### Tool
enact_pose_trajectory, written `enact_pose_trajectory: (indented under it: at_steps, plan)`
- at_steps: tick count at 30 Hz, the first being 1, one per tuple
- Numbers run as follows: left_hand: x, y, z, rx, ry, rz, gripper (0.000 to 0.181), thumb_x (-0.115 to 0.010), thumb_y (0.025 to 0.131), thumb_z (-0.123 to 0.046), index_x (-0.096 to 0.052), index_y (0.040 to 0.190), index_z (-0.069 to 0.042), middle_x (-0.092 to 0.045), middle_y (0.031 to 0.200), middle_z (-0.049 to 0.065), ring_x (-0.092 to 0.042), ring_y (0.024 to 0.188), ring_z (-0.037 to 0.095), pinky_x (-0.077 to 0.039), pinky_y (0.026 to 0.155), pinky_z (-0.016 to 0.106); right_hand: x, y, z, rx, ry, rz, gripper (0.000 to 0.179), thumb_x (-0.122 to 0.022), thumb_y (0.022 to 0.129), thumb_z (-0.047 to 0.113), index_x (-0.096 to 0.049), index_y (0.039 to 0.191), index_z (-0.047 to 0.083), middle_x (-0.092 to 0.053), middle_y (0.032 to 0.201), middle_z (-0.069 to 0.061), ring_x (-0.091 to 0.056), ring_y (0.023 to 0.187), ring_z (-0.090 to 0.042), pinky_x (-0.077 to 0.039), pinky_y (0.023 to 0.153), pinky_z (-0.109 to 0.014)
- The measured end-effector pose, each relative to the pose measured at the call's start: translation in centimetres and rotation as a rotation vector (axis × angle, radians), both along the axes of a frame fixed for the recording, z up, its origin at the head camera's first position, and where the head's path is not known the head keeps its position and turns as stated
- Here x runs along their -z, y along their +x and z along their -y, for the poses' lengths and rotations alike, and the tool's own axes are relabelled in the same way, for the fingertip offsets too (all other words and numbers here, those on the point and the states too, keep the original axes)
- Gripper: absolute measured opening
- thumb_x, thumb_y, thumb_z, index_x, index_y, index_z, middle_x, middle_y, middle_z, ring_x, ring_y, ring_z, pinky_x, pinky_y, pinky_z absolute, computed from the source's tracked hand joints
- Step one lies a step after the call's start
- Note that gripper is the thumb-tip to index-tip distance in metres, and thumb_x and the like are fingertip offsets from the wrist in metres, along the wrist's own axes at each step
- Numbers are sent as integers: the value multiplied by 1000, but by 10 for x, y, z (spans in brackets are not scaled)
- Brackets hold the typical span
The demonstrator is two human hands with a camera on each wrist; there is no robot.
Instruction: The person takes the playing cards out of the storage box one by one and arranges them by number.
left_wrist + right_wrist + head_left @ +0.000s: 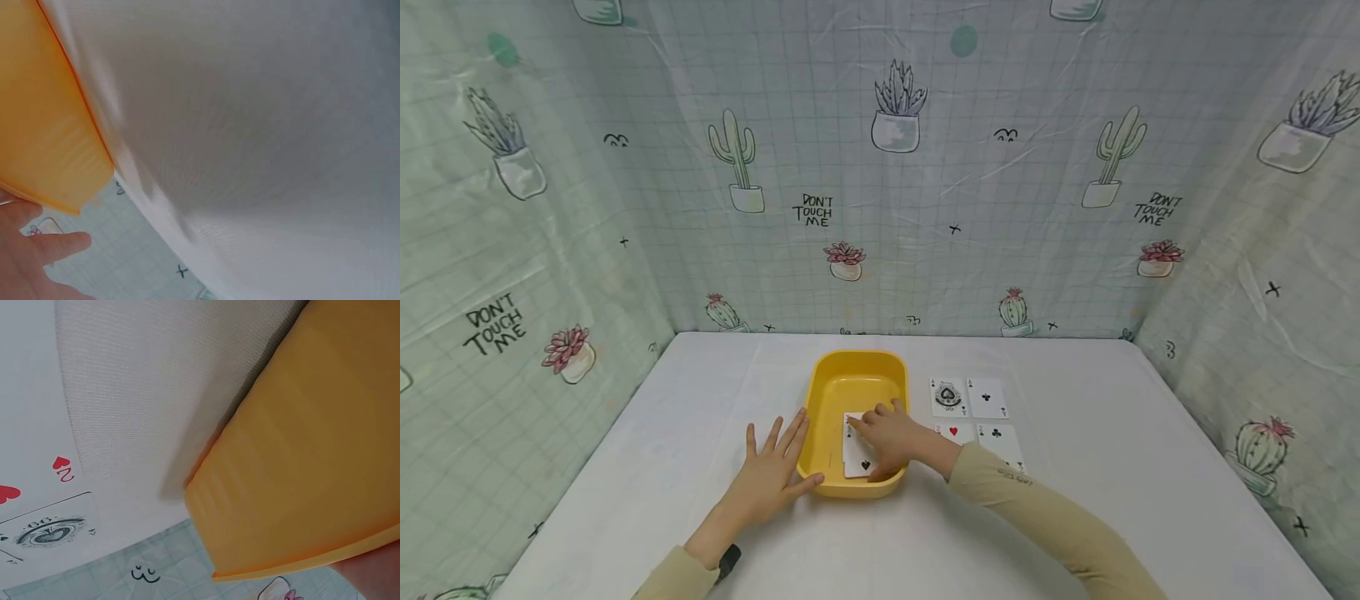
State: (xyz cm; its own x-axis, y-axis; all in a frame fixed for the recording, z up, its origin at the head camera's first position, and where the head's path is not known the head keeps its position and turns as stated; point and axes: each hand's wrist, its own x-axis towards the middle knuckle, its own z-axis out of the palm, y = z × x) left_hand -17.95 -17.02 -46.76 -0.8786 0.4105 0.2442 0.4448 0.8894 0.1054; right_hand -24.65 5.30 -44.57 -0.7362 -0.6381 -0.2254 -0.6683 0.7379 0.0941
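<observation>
L hand (769,482) sits at 8 o'clock of the yellow tray (853,392), fingers spread, thumb at the rim. Inside, at 6 o'clock, lies a face-up spade card (855,461), & R hand (891,437) reaches in over the 4 o'clock rim w/ fingers at that card, tho can't tell if they pinch or just rest. On the table (1090,417) at 3 o'clock: ace of spades (948,398) w/ 2 of hearts (953,431) at its 6 o'clock, then ace of clubs (987,398) w/ another clubs card (1000,437) likewise, partly hidden by R sleeve (1045,504).
</observation>
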Motion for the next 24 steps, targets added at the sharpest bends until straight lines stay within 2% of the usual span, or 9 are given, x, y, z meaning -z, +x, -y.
enact_pose_trajectory:
  at_steps: [6,14,20,24]
  plan:
    - [1,-1,0,0,11,-2,85,-52,80,-57,-23,141,-5,-19,150,8,-28,130,42,-6,98,69,1,-1,1,-4,2,-5,95,-67,63,62,-28,140,24,-48,126,3,-42,112,-18,-24,103,-54]
    - [1,-1,1,-4,4,13,84,-49,81,-57,-22,142,-6,-18,150,7,-26,131,42,-6,98,69,-1,-1,1,1,-7,15,95,-67,63,61,-26,141,26,-49,122,1,-43,112,-19,-27,103,-54]
    - [1,-2,0,-8,17,30,84,-51,81,-56,-22,142,-6,-18,150,7,-25,132,41,-4,98,69,-3,-1,1,9,-59,38,95,-70,62,58,-27,140,27,-47,120,0,-45,110,-17,-27,103,-53]
    - [1,-2,0,-4,13,18,84,-51,81,-57,-23,142,-6,-19,150,8,-26,131,42,-6,98,69,-4,-1,0,15,-107,54,95,-71,62,57,-27,140,26,-44,127,-3,-43,117,-19,-26,104,-52]
